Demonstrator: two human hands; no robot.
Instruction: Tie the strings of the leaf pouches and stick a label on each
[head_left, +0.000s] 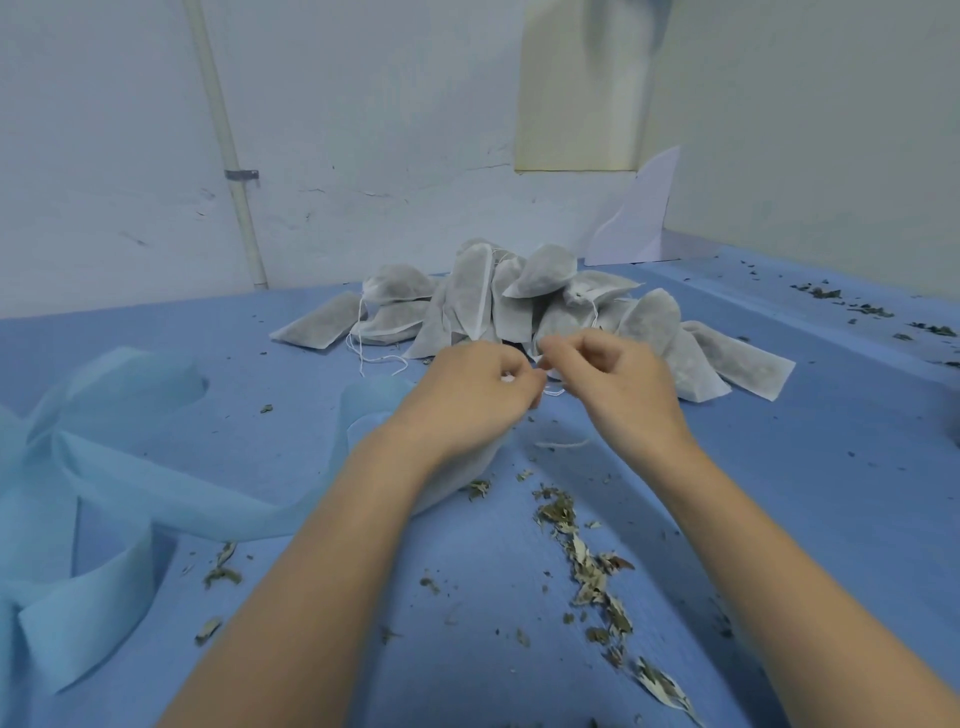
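Note:
A white leaf pouch (467, 470) lies on the blue table under my left wrist, mostly hidden by the arm. My left hand (475, 387) and my right hand (608, 379) meet just above it, fingers curled, each pinching the pouch's thin white string (553, 391). A loose end of string (566, 444) trails on the table below my right hand. Behind the hands a pile of several filled white pouches (524, 301) lies on the table, some with loose strings (374, 358). No label shows.
Light blue fabric strips (104, 467) curl over the left side of the blue table (805, 467). Dried leaf crumbs (592, 566) are scattered front right and at the far right edge. A white wall with a pipe (234, 182) stands behind; a white sheet (639, 218) leans in the corner.

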